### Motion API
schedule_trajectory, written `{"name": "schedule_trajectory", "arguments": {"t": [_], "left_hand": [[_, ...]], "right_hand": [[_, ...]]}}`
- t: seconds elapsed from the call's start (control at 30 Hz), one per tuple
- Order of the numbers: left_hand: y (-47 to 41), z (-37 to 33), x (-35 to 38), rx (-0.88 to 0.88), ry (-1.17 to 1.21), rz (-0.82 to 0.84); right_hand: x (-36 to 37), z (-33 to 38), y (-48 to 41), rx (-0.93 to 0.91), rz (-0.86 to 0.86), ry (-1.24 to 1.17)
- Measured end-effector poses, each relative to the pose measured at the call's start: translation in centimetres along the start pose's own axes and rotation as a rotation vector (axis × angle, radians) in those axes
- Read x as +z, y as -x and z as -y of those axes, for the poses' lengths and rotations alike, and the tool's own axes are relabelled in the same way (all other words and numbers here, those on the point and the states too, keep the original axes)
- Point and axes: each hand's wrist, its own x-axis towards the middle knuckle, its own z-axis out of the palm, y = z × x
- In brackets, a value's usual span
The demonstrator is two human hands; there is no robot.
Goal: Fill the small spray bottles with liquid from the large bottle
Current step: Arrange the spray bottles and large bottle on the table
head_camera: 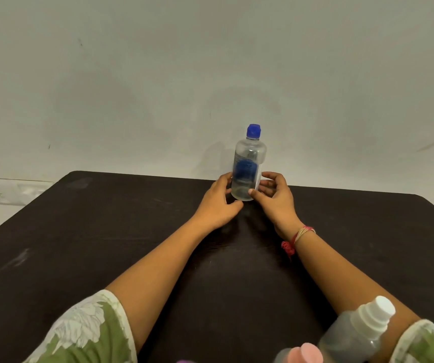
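Observation:
The large clear bottle with a blue cap stands upright near the far edge of the dark table, slightly blurred. My left hand cups its lower left side, fingers on the wall and thumb by the base. My right hand holds its lower right side, with the thumb on the front and the fingers curled behind. Close to me at the bottom right are a small translucent spray bottle with a white cap and one with a pink cap. A purple tip peeks in at the bottom edge.
A pale wall rises right behind the table. A white switch plate sits on the wall at the far left. A red thread band circles my right wrist. The small bottles stand beside my right forearm.

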Motion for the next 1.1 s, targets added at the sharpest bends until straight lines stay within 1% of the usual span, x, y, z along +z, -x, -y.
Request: {"name": "schedule_trajectory", "arguments": {"t": [0.1,0.2,0.27,0.37,0.47,0.53,0.63,0.73,0.93,1.03,1.1], "left_hand": [[0.0,0.2,-0.1,-0.044,0.014,-0.021],[0.2,0.1,-0.5,-0.116,0.136,-0.057],[0.6,-0.1,-0.7,-0.167,0.206,-0.051],[2.4,-0.5,-1.0,-0.210,0.241,-0.021],[5.3,-0.9,-1.4,-0.223,0.236,-0.011],[7.5,-1.5,-1.8,-0.227,0.243,0.003],[11.0,-2.4,-2.4,-0.206,0.244,0.050],[14.3,-2.7,-3.3,-0.184,0.249,0.078],[18.4,-3.7,-4.4,-0.156,0.302,0.049],[19.3,-4.1,-4.6,-0.118,0.289,0.005],[19.4,-4.3,-4.6,-0.124,0.282,-0.018]], "right_hand": [[-0.1,-0.1,0.0,0.016,0.010,0.002],[-0.6,0.3,0.5,0.060,0.009,-0.016],[-1.2,0.6,1.1,0.102,0.004,-0.046],[-3.0,1.2,3.0,0.191,0.030,-0.114],[-5.4,1.9,5.7,0.279,0.083,-0.189],[-6.9,2.6,7.6,0.329,0.088,-0.223],[-8.7,3.4,10.7,0.372,0.088,-0.194],[-10.1,4.3,13.8,0.388,0.117,-0.169],[-12.1,6.3,19.1,0.407,0.046,-0.201],[-12.4,6.7,21.7,0.347,0.030,-0.217],[-12.3,6.8,22.9,0.296,0.058,-0.203]]}}
